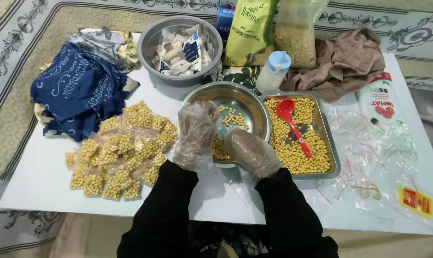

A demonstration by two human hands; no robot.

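Two hands in thin clear plastic gloves are seen low in the middle of the view, with black sleeves behind them. Both are held over the near edge of a round metal bowl (245,102). The left hand (195,136) is bent over the bowl's left rim, fingers curled down. The right hand (251,151) is curled over the near rim. Whether something is pinched inside either glove cannot be told, because the plastic is cloudy.

A few yellow chickpeas (231,116) are left in the bowl. They lie just past the fingertips, straight ahead and away from the body. A small heap (219,149) is seen between the two hands, touching or nearly touching them. Both hands are about equally near it.

Just right of the bowl, a flat metal tray (332,143) full of chickpeas is found, with a red spoon (293,125) laid in it, handle pointing back toward the right hand. That hand is the nearer one to it.

To the left, a pile of small filled bags (120,150) is laid on the white table (39,177). Empty clear bags (364,157) are spread on the right
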